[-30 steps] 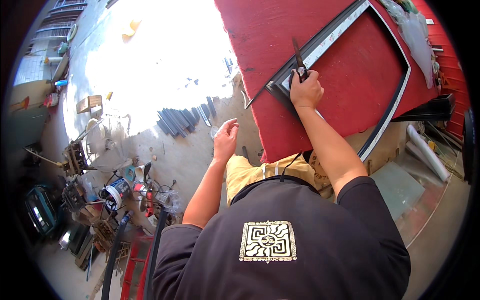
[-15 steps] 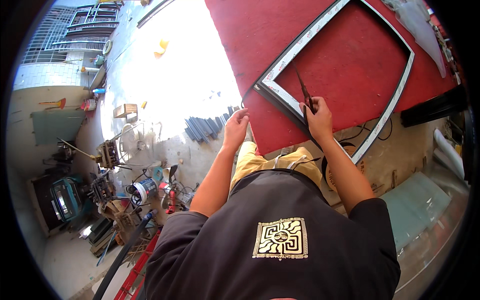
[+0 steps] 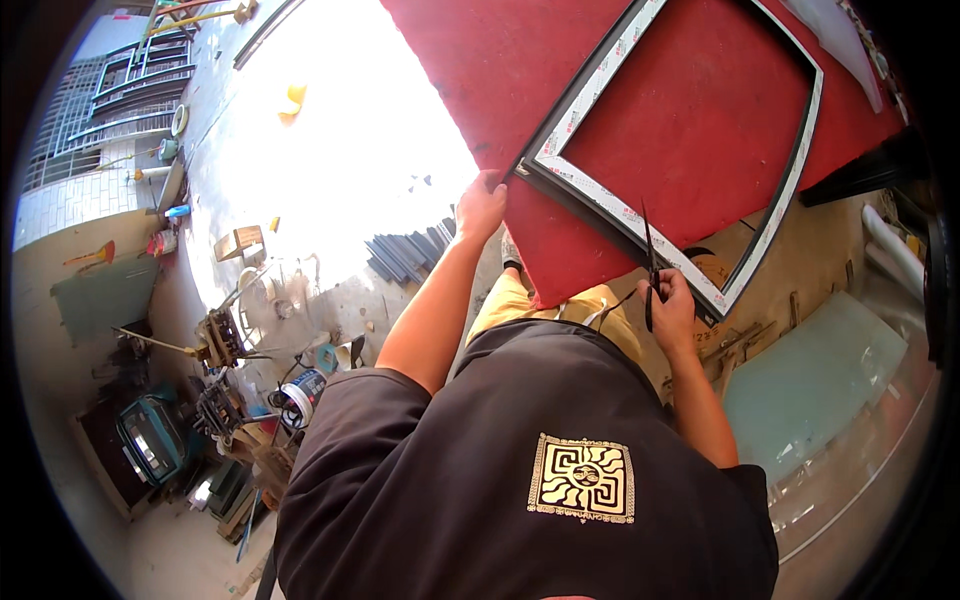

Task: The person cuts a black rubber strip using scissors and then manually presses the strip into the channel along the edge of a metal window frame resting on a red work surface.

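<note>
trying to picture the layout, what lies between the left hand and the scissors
The head view shows mostly the red tabletop between the left hand and the scissors, with the white-and-dark frame along that stretch's far side.

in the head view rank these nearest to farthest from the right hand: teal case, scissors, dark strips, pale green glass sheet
1. scissors: held in the right hand
2. pale green glass sheet: to its right, lower in view
3. dark strips: left, on the floor
4. teal case: far left
</note>
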Action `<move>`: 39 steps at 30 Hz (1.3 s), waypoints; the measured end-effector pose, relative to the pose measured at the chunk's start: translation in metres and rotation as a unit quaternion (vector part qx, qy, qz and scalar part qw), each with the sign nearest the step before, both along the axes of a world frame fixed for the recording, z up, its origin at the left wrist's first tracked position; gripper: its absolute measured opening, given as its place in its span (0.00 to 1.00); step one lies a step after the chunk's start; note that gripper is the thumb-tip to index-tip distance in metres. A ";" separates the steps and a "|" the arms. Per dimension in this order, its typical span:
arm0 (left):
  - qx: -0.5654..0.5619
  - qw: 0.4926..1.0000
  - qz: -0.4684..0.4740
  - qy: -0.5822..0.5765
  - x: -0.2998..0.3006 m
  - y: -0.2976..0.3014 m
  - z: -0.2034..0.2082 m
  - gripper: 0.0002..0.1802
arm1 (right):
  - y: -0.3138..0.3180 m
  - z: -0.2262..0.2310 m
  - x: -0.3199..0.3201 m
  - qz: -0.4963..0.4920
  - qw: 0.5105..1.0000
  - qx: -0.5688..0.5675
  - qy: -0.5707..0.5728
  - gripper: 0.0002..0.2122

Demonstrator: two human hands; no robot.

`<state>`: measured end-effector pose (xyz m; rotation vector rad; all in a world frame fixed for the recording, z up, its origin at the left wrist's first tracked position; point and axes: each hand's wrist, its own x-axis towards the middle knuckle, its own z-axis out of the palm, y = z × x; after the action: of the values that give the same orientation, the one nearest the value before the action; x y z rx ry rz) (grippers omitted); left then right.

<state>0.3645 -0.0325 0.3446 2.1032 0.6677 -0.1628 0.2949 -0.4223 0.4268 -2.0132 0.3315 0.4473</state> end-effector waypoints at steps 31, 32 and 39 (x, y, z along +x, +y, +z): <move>-0.134 0.985 -0.096 0.049 0.055 0.038 -0.024 0.14 | 0.183 -0.045 0.000 0.076 0.971 0.092 0.208 0.35; -0.153 0.982 -0.086 0.072 0.057 0.042 -0.027 0.13 | 0.187 -0.042 0.004 0.065 0.971 0.106 0.202 0.37; -0.192 0.972 -0.075 0.111 0.061 0.042 -0.018 0.14 | 0.195 -0.058 0.023 0.057 0.960 0.113 0.249 0.34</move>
<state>0.4255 0.0098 0.3269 1.7716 0.5541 -0.5736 0.3183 -0.2272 0.3685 -1.6818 0.4498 1.0251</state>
